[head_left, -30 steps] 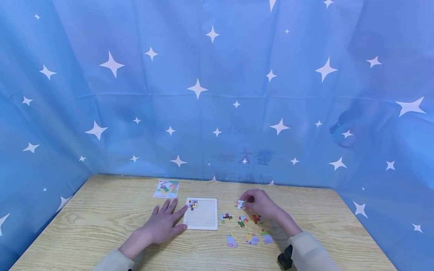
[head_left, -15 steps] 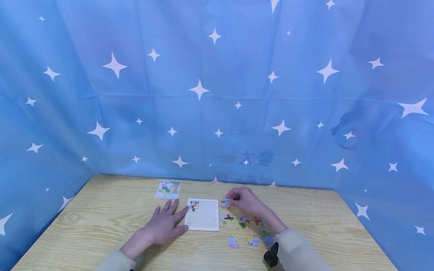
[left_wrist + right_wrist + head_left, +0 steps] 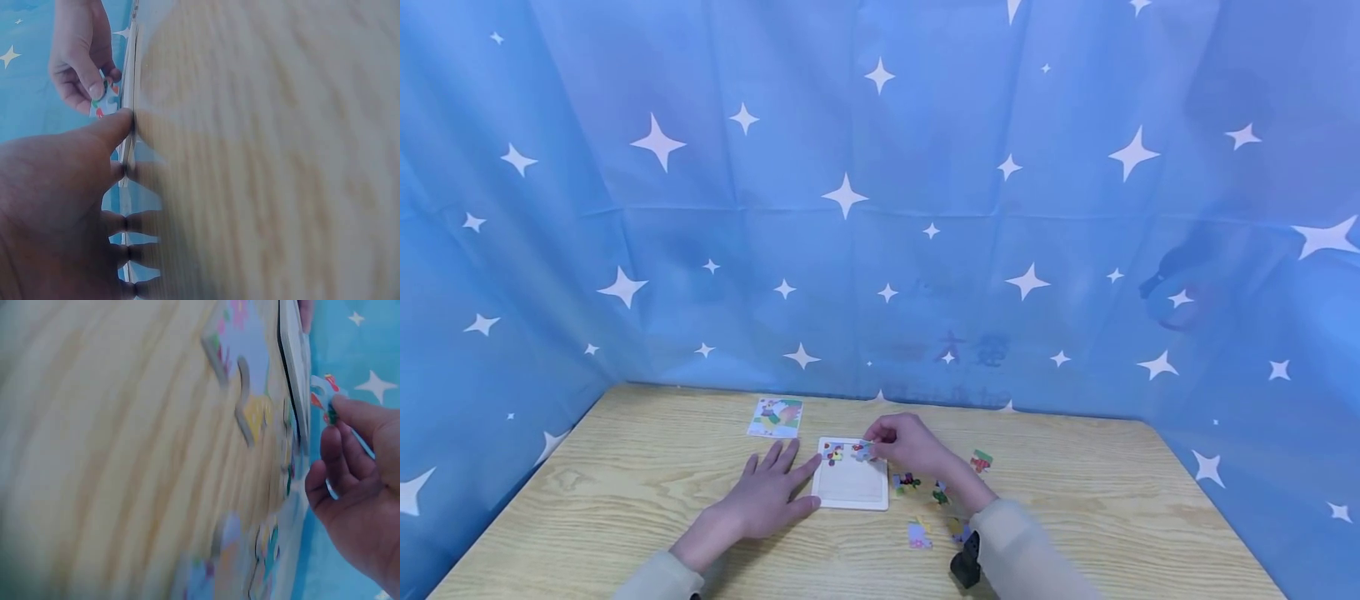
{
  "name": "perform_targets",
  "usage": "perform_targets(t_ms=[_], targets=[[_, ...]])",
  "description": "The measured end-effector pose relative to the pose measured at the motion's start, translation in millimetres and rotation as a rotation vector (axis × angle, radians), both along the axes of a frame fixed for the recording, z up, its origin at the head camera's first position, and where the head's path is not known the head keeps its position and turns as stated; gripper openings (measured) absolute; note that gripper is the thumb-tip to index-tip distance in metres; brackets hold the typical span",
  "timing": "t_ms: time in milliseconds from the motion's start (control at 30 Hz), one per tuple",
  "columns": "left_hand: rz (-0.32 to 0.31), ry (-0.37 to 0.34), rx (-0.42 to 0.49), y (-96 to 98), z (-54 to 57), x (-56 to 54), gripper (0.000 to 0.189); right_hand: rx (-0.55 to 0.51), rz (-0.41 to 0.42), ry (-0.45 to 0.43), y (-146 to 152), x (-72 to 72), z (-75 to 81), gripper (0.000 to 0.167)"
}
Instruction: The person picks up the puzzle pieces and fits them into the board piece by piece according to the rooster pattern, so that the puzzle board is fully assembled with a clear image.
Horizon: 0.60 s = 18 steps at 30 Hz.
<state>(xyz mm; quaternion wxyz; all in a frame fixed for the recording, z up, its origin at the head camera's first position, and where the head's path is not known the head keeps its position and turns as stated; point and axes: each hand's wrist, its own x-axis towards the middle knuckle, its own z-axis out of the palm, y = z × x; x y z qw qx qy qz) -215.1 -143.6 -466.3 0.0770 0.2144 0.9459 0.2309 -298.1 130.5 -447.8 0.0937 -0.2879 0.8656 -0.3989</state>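
Observation:
A white-rimmed square puzzle tray (image 3: 850, 505) lies on the table, with one puzzle piece (image 3: 832, 452) in its far left corner. My left hand (image 3: 766, 498) rests flat with fingers spread, thumb and index fingertip at the tray's left rim. Over the tray's far right corner, my right hand (image 3: 910, 446) pinches another puzzle piece (image 3: 862, 451) between thumb and fingers. In the right wrist view this held piece (image 3: 325, 394) shows pale blue with red and green bits. From the left wrist view, the held piece (image 3: 106, 100) is tilted above the tray's edge.
Right of the tray lie several loose puzzle pieces, including a dark-patterned one (image 3: 907, 482), a lilac one (image 3: 919, 535) and a red-and-green one (image 3: 981, 461). A picture card (image 3: 775, 417) lies behind the left hand. A blue starred curtain (image 3: 880, 250) closes off the table's back.
My right hand has carried its puzzle piece leftward, from beside the loose pieces to over the tray's far right corner. The left hand stays at the tray's left rim.

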Motion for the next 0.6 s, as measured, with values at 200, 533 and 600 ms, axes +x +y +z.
perform_targets(t_ms=[200, 533, 600], targets=[[0.007, 0.025, 0.003, -1.3, -10.2, -5.9, 0.069, -0.003, -0.009, -0.001, -10, -2.8, -5.0, 0.01], [0.013, 0.035, -0.012, -0.7, -9.5, -5.7, 0.067, 0.029, -0.05, 0.013, -24, -4.5, -7.6, 0.009], [0.015, 0.035, -0.017, -0.9, -9.7, -6.0, 0.067, 0.048, -0.058, 0.026, -26, -5.2, -8.7, 0.01]])
